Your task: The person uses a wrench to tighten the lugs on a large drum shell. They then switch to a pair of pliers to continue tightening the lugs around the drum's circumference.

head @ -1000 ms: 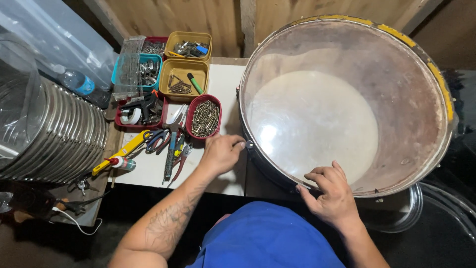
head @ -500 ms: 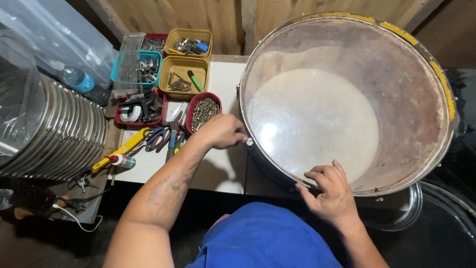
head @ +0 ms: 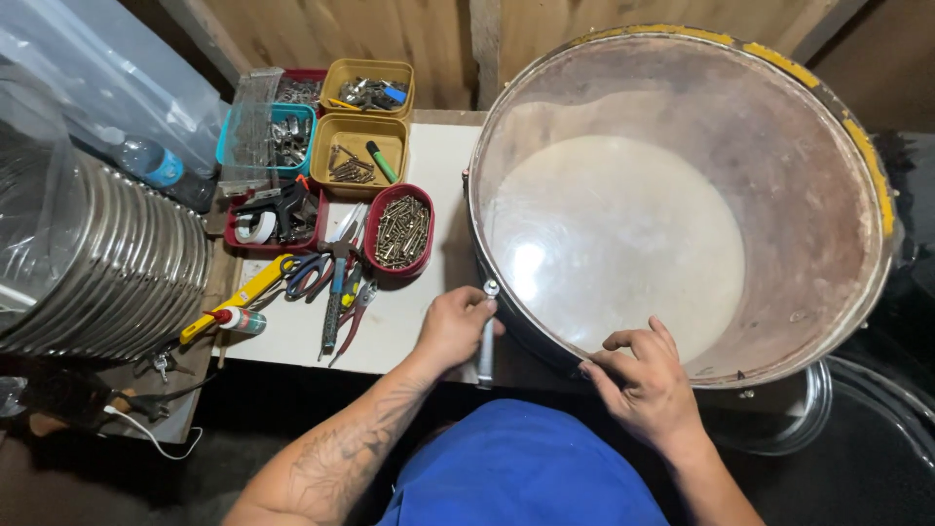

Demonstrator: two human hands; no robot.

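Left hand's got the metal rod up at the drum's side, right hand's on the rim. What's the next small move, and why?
Probably seat the metal rod against the fitting on the drum's side wall before turning or pushing. The left hand grips it upright right beside the shell, its top end level with the rim, but contact is not clear. The right hand rests on the near rim, bracing the drum, so keep it there.

On the white counter [head: 409, 321] a red tray of screws [head: 400, 232] sits beside scissors [head: 310, 273] and pliers [head: 336, 292]. Behind stand two yellow bins [head: 368, 146], a teal bin [head: 282, 136] and a plastic bottle [head: 148, 161]. Stacked metal rings [head: 107, 263] lie left.
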